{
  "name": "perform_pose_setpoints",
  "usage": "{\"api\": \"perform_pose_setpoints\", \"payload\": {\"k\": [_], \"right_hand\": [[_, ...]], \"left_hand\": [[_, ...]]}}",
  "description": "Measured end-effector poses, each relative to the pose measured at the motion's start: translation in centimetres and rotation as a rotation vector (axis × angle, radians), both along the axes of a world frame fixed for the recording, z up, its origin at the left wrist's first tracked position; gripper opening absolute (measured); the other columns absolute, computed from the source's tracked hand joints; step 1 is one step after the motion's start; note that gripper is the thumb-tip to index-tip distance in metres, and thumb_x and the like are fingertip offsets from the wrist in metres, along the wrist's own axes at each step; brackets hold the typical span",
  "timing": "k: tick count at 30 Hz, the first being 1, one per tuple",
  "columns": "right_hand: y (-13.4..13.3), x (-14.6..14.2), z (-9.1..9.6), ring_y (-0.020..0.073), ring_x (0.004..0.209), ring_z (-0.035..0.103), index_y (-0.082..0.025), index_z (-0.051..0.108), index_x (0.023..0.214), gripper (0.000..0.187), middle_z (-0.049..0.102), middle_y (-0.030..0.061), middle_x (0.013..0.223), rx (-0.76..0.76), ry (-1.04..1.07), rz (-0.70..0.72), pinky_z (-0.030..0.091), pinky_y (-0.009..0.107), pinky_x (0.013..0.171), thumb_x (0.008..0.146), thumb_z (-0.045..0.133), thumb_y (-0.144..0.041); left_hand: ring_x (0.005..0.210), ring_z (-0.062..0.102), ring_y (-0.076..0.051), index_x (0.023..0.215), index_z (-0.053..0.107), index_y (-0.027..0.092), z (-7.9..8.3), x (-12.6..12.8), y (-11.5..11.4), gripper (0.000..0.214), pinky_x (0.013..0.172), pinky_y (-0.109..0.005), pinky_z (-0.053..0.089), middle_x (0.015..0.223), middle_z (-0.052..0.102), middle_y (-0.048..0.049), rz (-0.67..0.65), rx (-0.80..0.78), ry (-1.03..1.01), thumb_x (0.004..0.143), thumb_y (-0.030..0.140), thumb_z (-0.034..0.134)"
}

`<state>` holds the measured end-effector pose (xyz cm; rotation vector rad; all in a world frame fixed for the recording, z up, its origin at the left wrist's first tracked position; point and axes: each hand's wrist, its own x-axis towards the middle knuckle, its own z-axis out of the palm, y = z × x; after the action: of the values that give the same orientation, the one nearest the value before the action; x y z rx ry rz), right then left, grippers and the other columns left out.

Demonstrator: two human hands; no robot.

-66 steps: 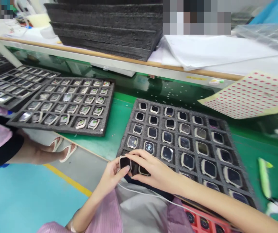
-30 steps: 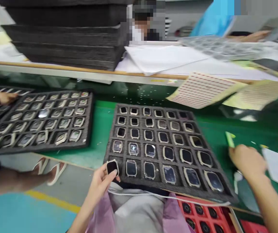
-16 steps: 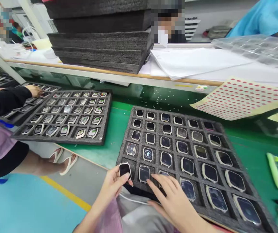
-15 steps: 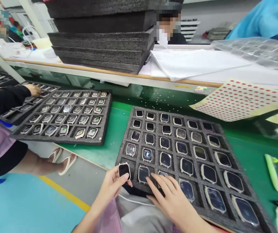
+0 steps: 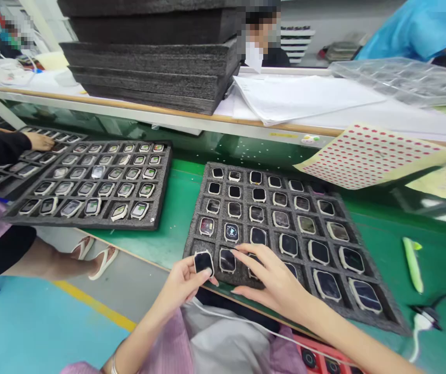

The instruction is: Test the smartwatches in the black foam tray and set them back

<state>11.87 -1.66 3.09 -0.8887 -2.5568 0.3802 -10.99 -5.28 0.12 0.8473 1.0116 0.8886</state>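
We begin with the watch (image 5: 203, 263), dark-faced and pinched by its case in the left hand (image 5: 178, 285), just above the near-left corner of the foam tray (image 5: 378, 319). The right hand (image 5: 273, 275) stands open with its fingers spread low over the tray's front row; we can't tell whether the fingertips touch the watches (image 5: 227, 260) beneath them.

We see the pinch as the first risk: the case is small and smooth, so a slackened grip could drop the watch onto the foam or past the tray's near edge into the lap. The spread right fingers could also nudge a neighbouring watch out of its cell or mark its glass if they drag sideways.

The tray's near edge runs close to the person's body, so we'd expect a hard press there to shift it. A white cord (image 5: 242, 323) crosses just in front of that edge and could snag a wrist. A red tray (image 5: 316, 356) sits below it.

To the tray's left lies a strip of green mat (image 5: 179, 192), then a second foam tray (image 5: 90, 223), where a co-worker's hand (image 5: 39, 140) reaches farther left. More mat lies to the right, with a green stick (image 5: 413, 265) on it.
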Motion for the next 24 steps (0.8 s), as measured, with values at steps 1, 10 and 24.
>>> {"api": "perform_pose_setpoints", "payload": {"k": [1, 10, 24], "right_hand": [[0.2, -0.7, 0.6, 0.0294, 0.115, 0.049, -0.011, 0.045, 0.131, 0.057, 0.051, 0.0191, 0.125, -0.007, 0.004, 0.023, 0.046, 0.044, 0.093, 0.086, 0.062, -0.042], [2.2, -4.1, 1.0, 0.0257, 0.097, 0.057, -0.014, 0.053, 0.117, 0.042, 0.062, 0.0117, 0.107, -0.223, 0.013, 0.098, 0.048, 0.041, 0.084, 0.081, 0.069, -0.029], [2.2, -4.4, -0.7, 0.0241, 0.093, 0.058, -0.016, 0.053, 0.121, 0.042, 0.061, 0.01, 0.102, -0.221, 0.016, 0.053, 0.047, 0.041, 0.084, 0.081, 0.064, -0.023]], "left_hand": [[0.039, 0.04, -0.003, 0.093, 0.058, 0.011, -0.1, 0.4, 0.1, 0.034, 0.038, -0.017, 0.026, 0.077, 0.069, -0.0074, -0.012, 0.01, -0.003, 0.079, 0.041, 0.067], [0.077, 0.054, -0.015, 0.109, 0.058, 0.014, -0.3, 1.2, 0.7, 0.051, 0.066, -0.023, 0.041, 0.097, 0.062, -0.005, -0.117, 0.147, 0.118, 0.066, 0.033, 0.079], [0.079, 0.053, -0.018, 0.093, 0.062, 0.011, -0.6, 1.7, 1.2, 0.029, 0.073, -0.027, 0.041, 0.083, 0.062, -0.0053, -0.023, 0.17, 0.095, 0.079, 0.037, 0.066]]}}
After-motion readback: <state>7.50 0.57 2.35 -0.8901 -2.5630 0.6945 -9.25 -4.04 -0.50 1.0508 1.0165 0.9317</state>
